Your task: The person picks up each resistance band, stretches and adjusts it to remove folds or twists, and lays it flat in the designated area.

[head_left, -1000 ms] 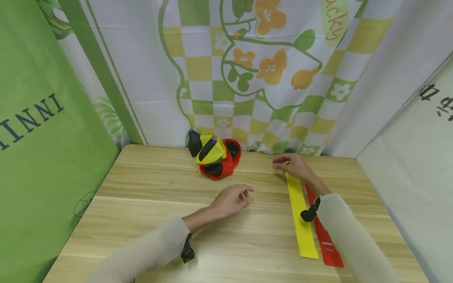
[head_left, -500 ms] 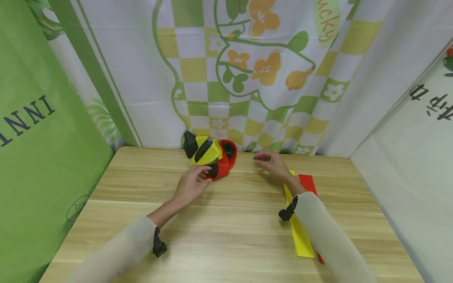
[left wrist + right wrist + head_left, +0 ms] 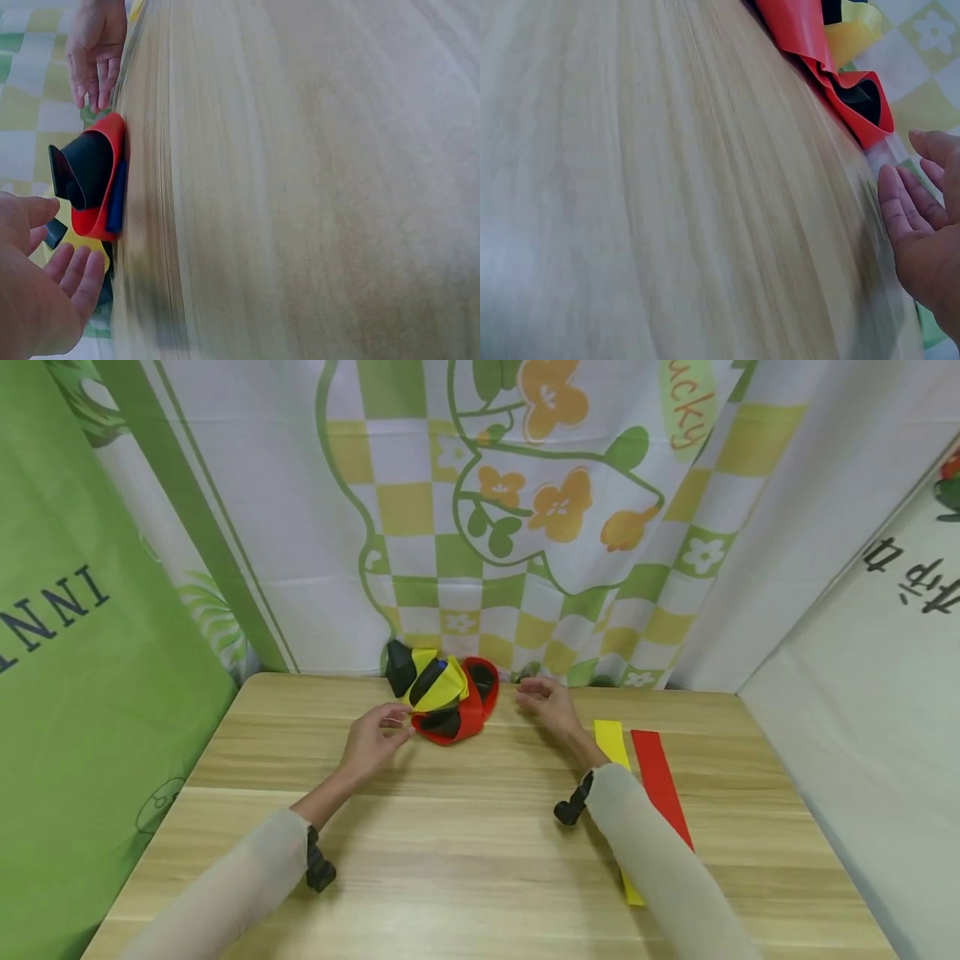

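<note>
Left hand (image 3: 372, 739) has nothing gripped, fingers loosely bent with a clear thumb gap, tips right at the red, yellow and black band bundle (image 3: 444, 695), can't tell if touching. Right hand (image 3: 553, 708) also holds nothing, fingers lightly curved, apart from the bundle's other side. Yellow strip (image 3: 611, 739) and red strip (image 3: 662, 787) lie on the bench (image 3: 450, 860) to the right of those fingers, yellow nearer.

Homelike, curtained setting: flowered curtain (image 3: 555, 518), green cloth (image 3: 90, 718), wood-grain table (image 3: 450, 852).
</note>
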`<state>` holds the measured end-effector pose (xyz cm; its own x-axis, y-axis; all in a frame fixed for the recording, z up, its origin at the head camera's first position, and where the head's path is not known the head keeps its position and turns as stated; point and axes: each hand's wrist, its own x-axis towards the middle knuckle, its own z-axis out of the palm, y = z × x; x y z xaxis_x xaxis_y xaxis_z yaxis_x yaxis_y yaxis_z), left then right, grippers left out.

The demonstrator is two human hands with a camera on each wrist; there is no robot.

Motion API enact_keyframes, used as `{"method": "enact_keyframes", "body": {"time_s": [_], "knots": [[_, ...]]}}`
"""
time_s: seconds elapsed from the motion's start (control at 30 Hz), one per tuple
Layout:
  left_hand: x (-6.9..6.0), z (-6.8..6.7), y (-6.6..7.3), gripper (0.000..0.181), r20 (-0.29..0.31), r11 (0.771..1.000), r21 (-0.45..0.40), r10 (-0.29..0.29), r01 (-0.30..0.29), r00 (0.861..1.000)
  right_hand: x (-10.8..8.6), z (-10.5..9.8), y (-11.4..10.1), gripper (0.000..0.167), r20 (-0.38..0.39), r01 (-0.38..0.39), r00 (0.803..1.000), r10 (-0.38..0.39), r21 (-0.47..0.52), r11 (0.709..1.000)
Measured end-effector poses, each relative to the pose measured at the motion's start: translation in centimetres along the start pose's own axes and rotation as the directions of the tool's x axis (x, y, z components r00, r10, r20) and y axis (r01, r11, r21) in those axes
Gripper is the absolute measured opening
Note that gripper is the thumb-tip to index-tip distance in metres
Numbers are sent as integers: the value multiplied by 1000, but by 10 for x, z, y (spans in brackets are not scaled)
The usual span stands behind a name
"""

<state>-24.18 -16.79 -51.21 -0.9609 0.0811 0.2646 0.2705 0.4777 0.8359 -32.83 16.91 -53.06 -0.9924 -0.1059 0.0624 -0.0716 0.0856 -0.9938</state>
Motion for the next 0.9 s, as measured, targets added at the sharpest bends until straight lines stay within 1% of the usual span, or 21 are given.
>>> {"method": "enact_keyframes", "body": {"time_s": [0.07, 0.17, 0.27, 0.37, 0.67, 0.83, 0.9], "knots": [[2, 0, -2, 35, 11, 1000, -2, -7, 7, 1000, 1, 5, 1, 39, -25, -23, 999, 25, 64, 998], [5, 1, -4, 35, 28, 1000, 17, -23, 23, 999, 4, 12, 1, 40, -40, -44, 998, 49, 115, 992], [7, 3, -6, 34, 43, 999, 33, -41, 39, 998, 7, 19, 1, 39, -45, -51, 997, 57, 128, 990], [11, 3, -6, 33, 53, 998, 21, -52, 51, 997, 11, 25, 1, 39, -55, -53, 997, 61, 139, 989], [20, 6, -9, 32, 78, 994, -40, -100, 104, 992, 17, 38, 3, 35, -102, -42, 993, 53, 108, 993], [24, 9, -9, 33, 103, 989, -65, -125, 132, 987, 19, 43, 2, 32, -124, -71, 989, 80, 81, 994], [25, 10, -9, 33, 112, 990, -62, -123, 130, 986, 19, 46, 0, 32, -130, -85, 987, 93, 67, 994]]}}
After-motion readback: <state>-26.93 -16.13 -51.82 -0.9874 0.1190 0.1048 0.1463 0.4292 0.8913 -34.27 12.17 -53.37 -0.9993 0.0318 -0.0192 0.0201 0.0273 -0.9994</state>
